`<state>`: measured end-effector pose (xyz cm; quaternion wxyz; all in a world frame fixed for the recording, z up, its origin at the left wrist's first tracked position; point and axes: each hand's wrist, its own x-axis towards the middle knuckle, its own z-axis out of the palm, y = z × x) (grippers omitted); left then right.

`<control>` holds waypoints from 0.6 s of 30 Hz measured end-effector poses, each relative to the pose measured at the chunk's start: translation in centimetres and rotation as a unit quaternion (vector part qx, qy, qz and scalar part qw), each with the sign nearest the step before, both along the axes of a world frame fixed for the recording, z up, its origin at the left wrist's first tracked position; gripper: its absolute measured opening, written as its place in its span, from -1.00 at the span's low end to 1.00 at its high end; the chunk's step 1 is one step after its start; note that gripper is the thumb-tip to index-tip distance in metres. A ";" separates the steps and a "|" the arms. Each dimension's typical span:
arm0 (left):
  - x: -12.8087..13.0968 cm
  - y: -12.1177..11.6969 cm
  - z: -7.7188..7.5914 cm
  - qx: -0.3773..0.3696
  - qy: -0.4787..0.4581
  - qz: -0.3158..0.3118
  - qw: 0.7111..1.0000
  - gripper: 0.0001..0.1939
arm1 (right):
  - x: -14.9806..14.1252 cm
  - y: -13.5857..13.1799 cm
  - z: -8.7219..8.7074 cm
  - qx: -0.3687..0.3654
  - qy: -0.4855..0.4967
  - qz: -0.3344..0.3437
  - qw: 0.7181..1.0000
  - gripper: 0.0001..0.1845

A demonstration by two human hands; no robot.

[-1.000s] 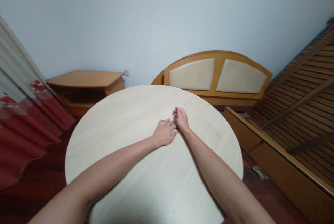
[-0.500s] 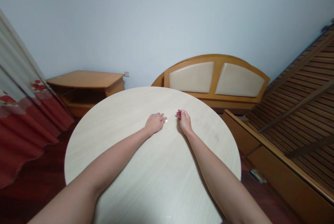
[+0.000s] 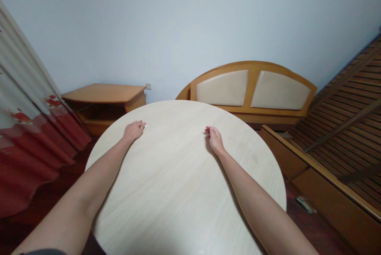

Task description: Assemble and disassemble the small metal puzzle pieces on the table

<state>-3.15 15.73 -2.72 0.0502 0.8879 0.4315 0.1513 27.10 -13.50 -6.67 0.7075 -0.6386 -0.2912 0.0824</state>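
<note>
On the far left part of the round pale table (image 3: 172, 191), my left hand (image 3: 133, 130) rests palm down with its fingers together. A tiny white piece (image 3: 145, 126) shows at its fingertips, too small to name. My right hand (image 3: 214, 139) is on its side right of the table's middle, thumb up and fingers curled inward. Something thin and greyish (image 3: 206, 133) seems to stick out from its fingertips; I cannot make out what it is. A wide stretch of tabletop lies between the two hands.
Behind the table stands a wooden headboard (image 3: 250, 84) with cream panels. A low wooden cabinet (image 3: 104, 93) is at the back left, near a red and white curtain (image 3: 35, 144). A wooden bed frame with slats (image 3: 351, 124) lies along the right.
My left hand has slid far to the left over the table, and the tiny white piece has gone with it. My right hand keeps nearly the same place. The view has shifted slightly.
</note>
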 end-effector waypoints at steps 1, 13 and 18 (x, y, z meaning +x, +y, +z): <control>0.1 -0.1 -0.1 -0.001 -0.015 0.002 1.000 -0.53 | 0.0 0.0 0.0 -0.001 -0.002 0.000 1.000 -0.37; 1.6 -6.7 2.6 0.110 -0.281 -0.051 0.952 -0.53 | -1.8 -0.8 1.3 -0.064 -0.108 0.008 0.992 -0.45; 6.6 -15.8 2.1 0.040 -0.133 -0.210 0.968 -0.67 | -5.4 -1.4 2.9 -0.221 -0.304 0.083 0.923 -0.66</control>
